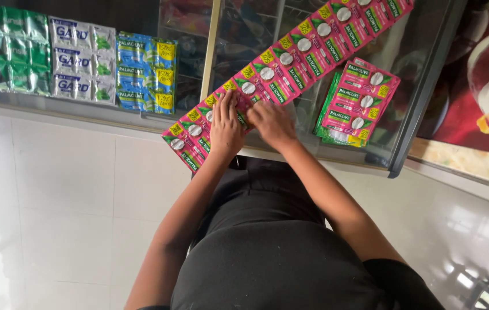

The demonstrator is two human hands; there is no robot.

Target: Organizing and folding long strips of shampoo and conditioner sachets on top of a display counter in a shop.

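A long strip of joined pink sachets (290,54) runs diagonally across the glass counter top (411,51), from its near edge up to the far right. My left hand (225,127) lies flat on the strip's near end, fingers together and pointing away from me. My right hand (271,123) presses on the same strip just to the right, almost touching the left hand. A folded stack of the same pink sachets (359,103) rests right of my right hand, apart from it.
Along the far left of the counter lie a green sachet stack (16,49), a white one (80,60) and a blue-and-yellow one (147,72). A metal frame edge (422,92) bounds the glass on the right. White floor tiles (66,195) lie below.
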